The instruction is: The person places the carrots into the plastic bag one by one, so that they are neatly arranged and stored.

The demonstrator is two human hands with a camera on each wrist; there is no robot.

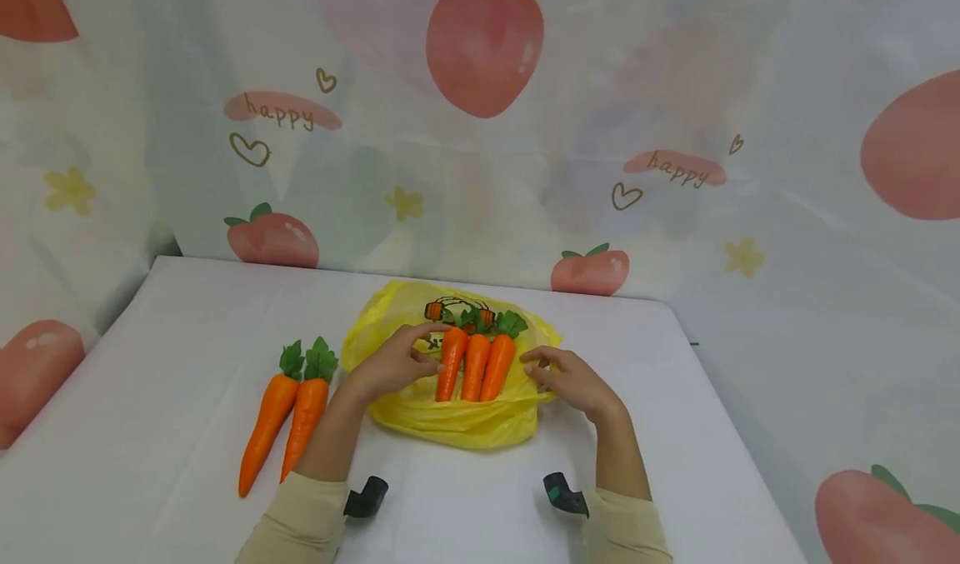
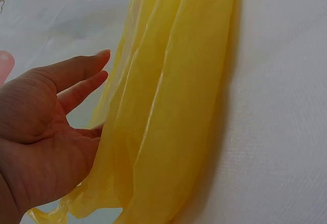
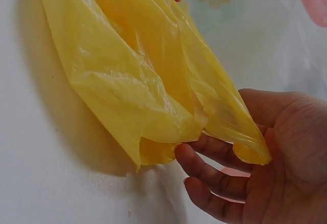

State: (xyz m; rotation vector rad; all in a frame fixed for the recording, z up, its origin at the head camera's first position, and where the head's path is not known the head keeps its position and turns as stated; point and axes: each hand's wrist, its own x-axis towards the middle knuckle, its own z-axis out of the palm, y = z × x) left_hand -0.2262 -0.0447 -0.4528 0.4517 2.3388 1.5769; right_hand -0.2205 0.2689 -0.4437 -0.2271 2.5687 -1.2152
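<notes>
A yellow plastic bag lies on the table with its mouth spread, printed in dark and orange. Three orange carrots with green leaves lie side by side in its opening. My left hand is over the bag's left side, its fingertips close to the leftmost carrot; whether they touch it I cannot tell. In the left wrist view the bag hides some fingertips. My right hand is at the bag's right edge, fingers loosely bent. The right wrist view shows a bag corner lying between thumb and fingers, without a clear pinch.
Two more carrots with leaves lie to the left, beside my left forearm, which partly covers one. A white cloth covers the table. Behind it hangs a fruit-patterned curtain. Dark wrist devices stick out from both sleeves.
</notes>
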